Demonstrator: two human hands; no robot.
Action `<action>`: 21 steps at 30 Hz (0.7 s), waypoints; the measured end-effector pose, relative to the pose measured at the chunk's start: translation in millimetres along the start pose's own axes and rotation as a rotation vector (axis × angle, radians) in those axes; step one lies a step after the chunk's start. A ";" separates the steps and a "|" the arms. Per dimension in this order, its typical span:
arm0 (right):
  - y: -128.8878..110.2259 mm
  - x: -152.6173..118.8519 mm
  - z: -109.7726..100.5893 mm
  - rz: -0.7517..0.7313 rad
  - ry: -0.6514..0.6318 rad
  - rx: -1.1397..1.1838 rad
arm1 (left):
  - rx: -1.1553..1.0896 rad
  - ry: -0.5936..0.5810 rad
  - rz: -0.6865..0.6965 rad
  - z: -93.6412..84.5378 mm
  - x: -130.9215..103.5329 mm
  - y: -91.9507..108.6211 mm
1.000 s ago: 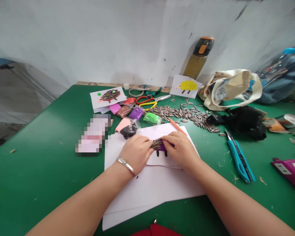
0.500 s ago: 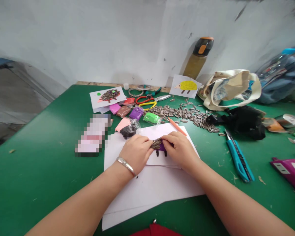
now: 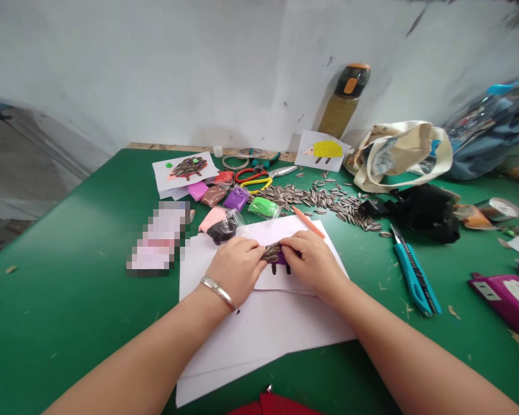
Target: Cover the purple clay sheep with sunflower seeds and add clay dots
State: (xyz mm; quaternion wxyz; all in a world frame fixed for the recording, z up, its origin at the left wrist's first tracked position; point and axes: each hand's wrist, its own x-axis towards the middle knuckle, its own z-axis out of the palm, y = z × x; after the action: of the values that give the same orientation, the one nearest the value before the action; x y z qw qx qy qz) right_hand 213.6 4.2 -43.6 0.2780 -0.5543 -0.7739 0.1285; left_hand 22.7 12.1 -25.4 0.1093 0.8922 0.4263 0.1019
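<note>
Touching the sunflower seeds point(image 3: 271, 252) on a small purple clay shape point(image 3: 281, 260) from nine o'clock, the left hand point(image 3: 234, 268) has its fingers drawn together; its fingertips are too hidden to tell whether they pinch a seed. The right hand point(image 3: 313, 262) meets the shape from three o'clock, thumb and bent forefinger close at its edge, though what lies between them cannot be told. Below the shape, two black legs show on the white card point(image 3: 266, 282), which lies over larger white sheets point(image 3: 259, 334).

From the clay shape, loose sunflower seeds point(image 3: 350, 208) spread around one o'clock, beyond an orange pen-like tool point(image 3: 308, 222). A green clay packet point(image 3: 263, 206) and a purple clay packet point(image 3: 236, 198) sit around eleven, with red-handled scissors point(image 3: 244, 174) past them. The teal utility knife point(image 3: 415, 276) lies at three, and the yellow hedgehog card point(image 3: 322, 153) leans near one o'clock.
</note>
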 end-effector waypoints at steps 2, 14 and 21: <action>-0.5 -0.4 -0.2 0.006 -0.004 0.001 | -0.001 0.004 0.004 -0.1 0.0 0.1; 1.7 -1.3 3.2 -0.001 0.005 0.006 | -0.009 -0.007 -0.011 -0.6 0.2 0.7; 0.9 -1.8 3.7 0.006 -0.007 0.014 | 0.003 -0.017 -0.019 -0.4 0.0 1.3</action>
State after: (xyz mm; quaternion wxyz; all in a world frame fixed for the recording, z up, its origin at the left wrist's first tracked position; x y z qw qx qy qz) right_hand 212.7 3.3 -47.6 0.2787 -0.5541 -0.7724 0.1367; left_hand 23.5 11.3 -24.7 0.1123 0.8892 0.4337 0.0926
